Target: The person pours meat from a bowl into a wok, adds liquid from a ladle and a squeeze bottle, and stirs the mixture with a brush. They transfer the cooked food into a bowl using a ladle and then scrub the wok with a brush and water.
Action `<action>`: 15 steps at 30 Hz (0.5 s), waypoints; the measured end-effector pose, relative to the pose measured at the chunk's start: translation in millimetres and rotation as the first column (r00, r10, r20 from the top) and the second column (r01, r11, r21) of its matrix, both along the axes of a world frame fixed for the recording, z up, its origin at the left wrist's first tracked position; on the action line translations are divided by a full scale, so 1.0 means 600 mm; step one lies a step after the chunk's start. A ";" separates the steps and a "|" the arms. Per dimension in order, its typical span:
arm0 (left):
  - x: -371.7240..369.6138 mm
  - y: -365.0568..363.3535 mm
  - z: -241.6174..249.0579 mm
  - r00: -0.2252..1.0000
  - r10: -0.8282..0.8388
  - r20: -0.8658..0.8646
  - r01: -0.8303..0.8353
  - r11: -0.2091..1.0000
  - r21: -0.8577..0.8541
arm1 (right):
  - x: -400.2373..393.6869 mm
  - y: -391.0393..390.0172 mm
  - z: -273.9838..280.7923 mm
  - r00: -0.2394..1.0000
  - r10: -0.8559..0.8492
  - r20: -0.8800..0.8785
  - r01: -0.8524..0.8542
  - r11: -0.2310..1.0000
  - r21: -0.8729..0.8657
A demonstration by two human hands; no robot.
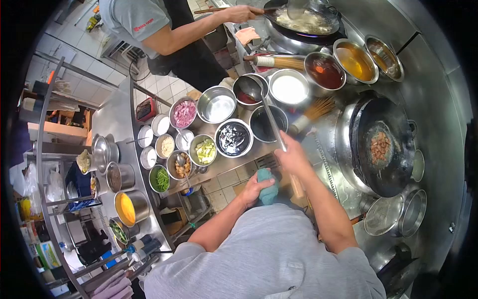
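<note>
My right hand (293, 155) grips the long handle of a steel ladle (269, 113), whose bowl hangs over the bowl of red sauce (244, 95). My left hand (255, 188) is closed on a teal cloth (268, 187) held close to my body. To the right, a black wok (383, 144) on the burner holds a small pile of browned meat pieces (380, 147). Between ladle and wok lies a bamboo brush (314, 112).
Steel bowls of seasonings and chopped ingredients crowd the counter: pink meat (184, 113), cabbage (205, 150), dark sauce (233, 138), white liquid (289, 88), oils (354, 61). Another person (169, 35) stirs a second wok (304, 22) at the top. Strainer and pot (396, 215) sit lower right.
</note>
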State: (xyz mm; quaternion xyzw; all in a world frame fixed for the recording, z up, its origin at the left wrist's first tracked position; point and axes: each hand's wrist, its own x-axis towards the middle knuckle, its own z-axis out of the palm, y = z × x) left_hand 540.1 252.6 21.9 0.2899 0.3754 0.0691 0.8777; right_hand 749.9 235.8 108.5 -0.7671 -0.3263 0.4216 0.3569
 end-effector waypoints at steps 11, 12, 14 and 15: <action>0.004 -0.047 0.005 0.999 -0.013 0.048 0.012 1.000 0.015 | 0.026 -0.021 -0.013 0.920 -0.053 -0.387 0.108 0.987 0.122; 0.007 -0.049 0.015 0.998 -0.001 0.064 0.000 1.000 0.006 | 0.022 -0.020 -0.013 0.945 -0.049 -0.324 0.090 0.989 0.114; 0.010 -0.058 0.038 0.995 0.015 0.103 -0.013 1.000 -0.020 | 0.020 -0.015 -0.027 0.973 -0.035 -0.229 0.060 0.993 0.103; 0.013 -0.061 0.049 0.992 0.025 0.124 -0.021 0.999 -0.034 | 0.020 -0.014 -0.029 0.968 -0.043 -0.246 0.068 0.993 0.096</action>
